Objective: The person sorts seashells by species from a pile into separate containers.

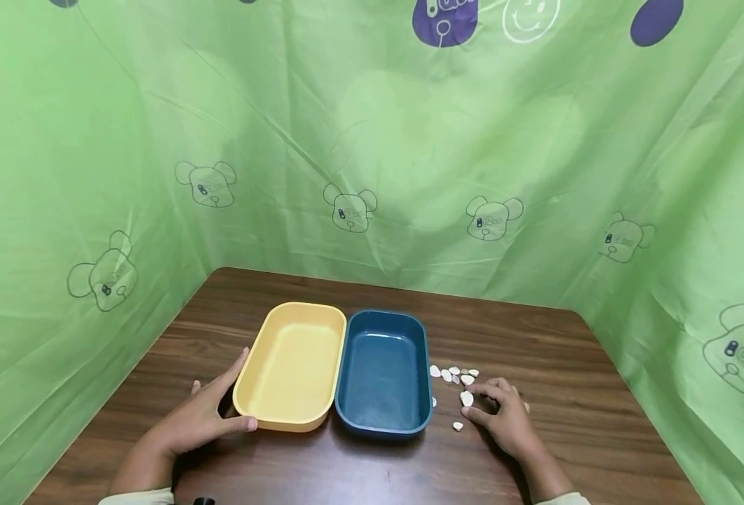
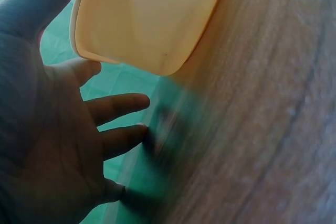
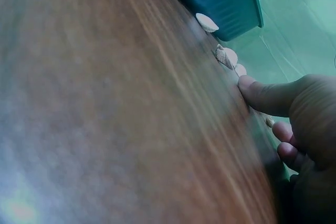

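Observation:
My left hand is at the near left corner of a yellow tray, thumb on its front wall and fingers along the left side. In the left wrist view those fingers are spread and fairly straight. Beside that tray, touching or nearly so, stands a dark blue tray. To its right, my right hand pinches a white seashell between thumb and forefinger. The right wrist view hides the forefinger behind the thumb. Several small whitish shells lie scattered around there.
One small shell sits nearer me, left of the right thumb. Another shell lies against the blue tray's right side. A dark wooden table carries everything, with green printed cloth hanging around it. A black object shows at the bottom edge.

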A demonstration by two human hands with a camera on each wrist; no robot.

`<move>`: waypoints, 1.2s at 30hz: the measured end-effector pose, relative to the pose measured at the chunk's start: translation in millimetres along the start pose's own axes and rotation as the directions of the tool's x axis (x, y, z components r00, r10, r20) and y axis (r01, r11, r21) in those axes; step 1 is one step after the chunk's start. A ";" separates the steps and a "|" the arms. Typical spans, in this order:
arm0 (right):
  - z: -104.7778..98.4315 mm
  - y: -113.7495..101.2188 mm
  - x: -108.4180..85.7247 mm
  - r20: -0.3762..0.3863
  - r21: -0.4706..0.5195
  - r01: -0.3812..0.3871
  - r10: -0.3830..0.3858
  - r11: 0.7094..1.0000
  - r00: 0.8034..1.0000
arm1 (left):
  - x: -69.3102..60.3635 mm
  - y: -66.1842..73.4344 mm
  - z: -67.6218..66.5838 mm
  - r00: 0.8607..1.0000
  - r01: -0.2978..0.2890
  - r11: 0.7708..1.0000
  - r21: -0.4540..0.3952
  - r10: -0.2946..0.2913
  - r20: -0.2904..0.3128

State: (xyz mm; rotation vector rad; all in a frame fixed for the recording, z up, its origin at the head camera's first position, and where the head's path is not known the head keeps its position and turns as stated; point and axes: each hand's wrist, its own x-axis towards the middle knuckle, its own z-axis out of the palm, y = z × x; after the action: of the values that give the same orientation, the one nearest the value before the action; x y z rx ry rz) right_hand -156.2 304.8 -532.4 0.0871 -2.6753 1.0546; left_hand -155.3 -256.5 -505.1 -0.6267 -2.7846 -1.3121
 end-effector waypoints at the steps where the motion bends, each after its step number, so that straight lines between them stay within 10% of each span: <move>1: 0.6 -0.2 -0.2 -0.001 0.003 -0.001 0.001 1.000 1.000 | -0.5 -0.2 -0.1 1.000 0.005 1.000 0.001 -0.005 0.001; 36: -3.1 -29.6 25.0 -0.039 0.207 0.074 -0.068 0.976 0.997 | -0.6 2.6 -1.5 1.000 0.000 0.997 0.072 0.001 -0.012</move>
State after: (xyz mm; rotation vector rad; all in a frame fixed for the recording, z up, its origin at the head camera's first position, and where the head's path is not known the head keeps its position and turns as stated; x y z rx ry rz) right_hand -175.1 286.1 -504.0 0.2030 -2.5058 1.2980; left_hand -154.1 -256.4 -502.2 -0.6140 -2.8078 -1.2054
